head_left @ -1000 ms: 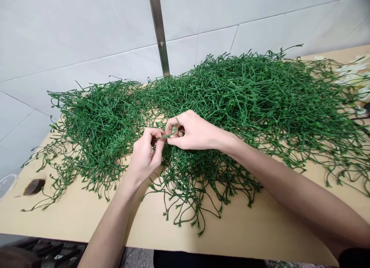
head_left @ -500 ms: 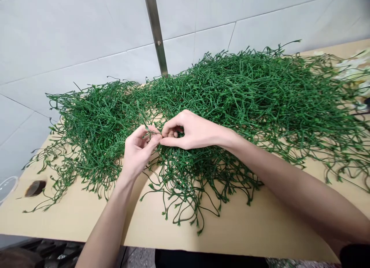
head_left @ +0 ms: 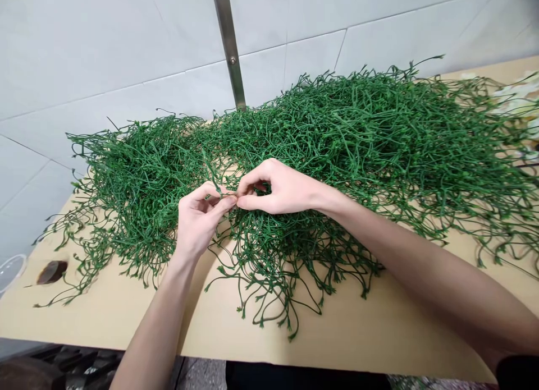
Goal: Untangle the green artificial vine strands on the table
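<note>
- Green stem (head_left: 214, 179), thin and budded like the others around it, sits above the middle of the table, between the two hands, its free part rising from the left fingers toward the far side.
- It looks like plastic: probably very light, springy rather than stiff, easy to bend and hard to break, though the small tips might snag or come off if tugged.
- The bare, smooth length seems the best place to take hold, with a fingertip pinch; a firm squeeze should do no harm, but so slim a piece may roll or slip.
- The left hand (head_left: 197, 217) grasps the stem between thumb and fingers.
- The right hand (head_left: 283, 189) has thumb and forefinger pressed together against the left fingertips, seemingly on the stem's right end; the fingers cover the exact contact.
- Beneath and around the hands lie more stems in a tangle: a left heap (head_left: 138, 182), a larger far-right heap (head_left: 370, 126), and a loose near clump (head_left: 290, 261) with curling ends. Interlocked stems probably drag one another along when pulled.
- They rest on a pale table (head_left: 236, 339).
- Near the left edge is a dark round item (head_left: 53, 272), too unclear to name; at the far right are white flowers (head_left: 516, 101).
- Behind stands a tiled wall (head_left: 105, 42) with a metal strip (head_left: 229, 47).
</note>
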`<state>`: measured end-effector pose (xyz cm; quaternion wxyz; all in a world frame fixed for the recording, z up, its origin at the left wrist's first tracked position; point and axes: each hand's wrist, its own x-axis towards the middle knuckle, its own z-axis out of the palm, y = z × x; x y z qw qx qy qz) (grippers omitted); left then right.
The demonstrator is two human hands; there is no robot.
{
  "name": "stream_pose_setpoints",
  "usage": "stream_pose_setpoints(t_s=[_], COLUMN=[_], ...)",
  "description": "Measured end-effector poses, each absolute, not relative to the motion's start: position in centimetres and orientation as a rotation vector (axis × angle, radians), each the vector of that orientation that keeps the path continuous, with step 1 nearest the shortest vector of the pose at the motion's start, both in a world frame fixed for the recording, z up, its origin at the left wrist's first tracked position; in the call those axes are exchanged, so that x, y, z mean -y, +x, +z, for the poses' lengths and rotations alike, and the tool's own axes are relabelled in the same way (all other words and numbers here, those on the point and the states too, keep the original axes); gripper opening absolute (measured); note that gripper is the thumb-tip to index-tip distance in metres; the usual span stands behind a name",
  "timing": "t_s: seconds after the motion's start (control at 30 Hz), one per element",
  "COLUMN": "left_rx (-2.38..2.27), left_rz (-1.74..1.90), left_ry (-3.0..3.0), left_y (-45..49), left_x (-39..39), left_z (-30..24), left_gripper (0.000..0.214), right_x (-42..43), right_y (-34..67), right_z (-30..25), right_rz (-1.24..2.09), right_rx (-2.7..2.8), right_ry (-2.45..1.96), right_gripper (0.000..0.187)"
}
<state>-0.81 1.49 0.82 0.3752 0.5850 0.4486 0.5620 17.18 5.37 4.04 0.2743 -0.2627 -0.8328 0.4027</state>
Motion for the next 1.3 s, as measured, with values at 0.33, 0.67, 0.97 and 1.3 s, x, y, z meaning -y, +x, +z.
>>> stream_pose_setpoints(t_s=[0.33, 0.67, 0.97, 1.3], left_rx=[-1.234, -1.065, -1.15, -1.18], left_rz=[1.367, 1.253, 1.469, 1.467], left_ry=[1.561, 1.359, 1.231, 1.271], left_y=[-0.4, -0.3, -1.2, -1.2], left_x=[-1.1, -1.2, -1.8, -1.7], left_z=[0.8, 0.4, 0.4, 0.5], left_gripper=[0.026, 0.029, 0.034, 0.028], right_x=[-5.0, -5.1, -5.6, -5.1], right_y=[16.6, 16.1, 16.8, 16.1], right_z=[3.5, 2.4, 3.3, 2.7], right_rz=[0.888, 0.738, 0.778, 0.799], right_rx=[2.32, 2.275, 2.177, 2.165], right_ry=[-0.877, -0.674, -0.86, -0.672], right_gripper=[0.021, 0.021, 0.024, 0.017])
